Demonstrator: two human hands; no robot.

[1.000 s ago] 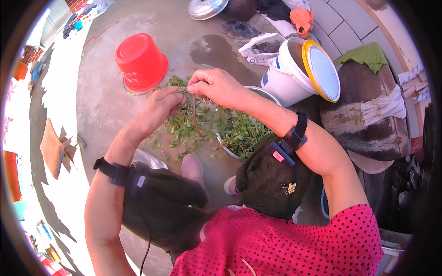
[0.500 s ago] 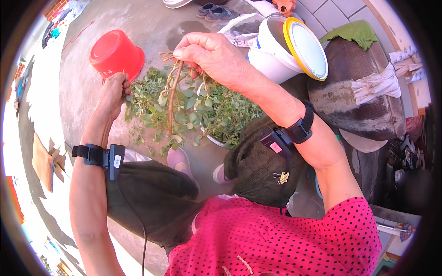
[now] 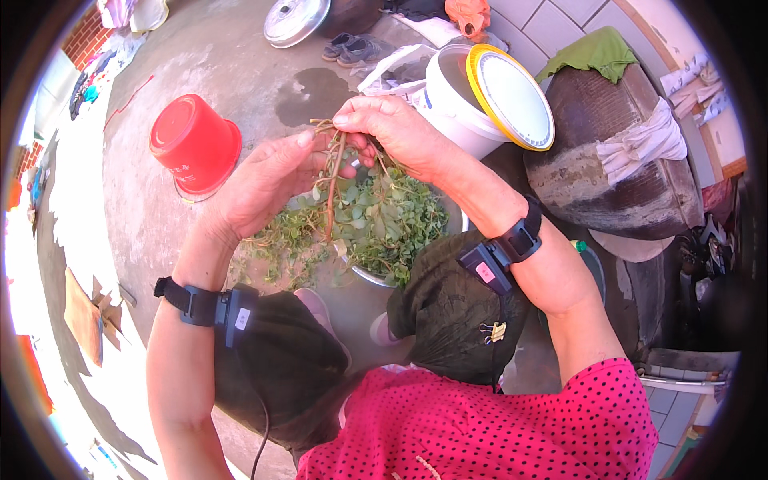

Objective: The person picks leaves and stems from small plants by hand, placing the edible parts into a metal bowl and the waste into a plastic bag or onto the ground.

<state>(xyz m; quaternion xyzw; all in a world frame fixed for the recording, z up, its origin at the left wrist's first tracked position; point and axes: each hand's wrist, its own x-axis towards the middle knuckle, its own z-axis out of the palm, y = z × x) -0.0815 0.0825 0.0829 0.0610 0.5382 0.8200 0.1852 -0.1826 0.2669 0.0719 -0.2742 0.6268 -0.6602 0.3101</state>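
My right hand [image 3: 392, 132] pinches the upper ends of a small bunch of leafy stems [image 3: 330, 196], whose thick brownish stalks and green leaves hang down. Beside it my left hand [image 3: 268, 176] reaches in from the left, thumb apart from its fingers, the fingertips close to the stalks; whether they touch cannot be made out. Below both hands a pale-rimmed basin [image 3: 372, 278] is heaped with the same small-leaved greens [image 3: 400, 228]. More loose greens [image 3: 292, 236] lie on the ground to its left, under my left hand.
An upturned red bucket [image 3: 192, 148] stands on the concrete at left. To the right are a white bucket [image 3: 448, 104] with a yellow-rimmed lid [image 3: 512, 96] leaning on it and a large dark jar [image 3: 592, 160] under a green cloth [image 3: 596, 54]. Grey shoes [image 3: 360, 50] and a metal lid [image 3: 296, 20] lie farther off.
My left hand has come away from beside the red bucket, moving right toward the stems, and its fingers have spread. My right hand still pinches the stems, a little lower in view.
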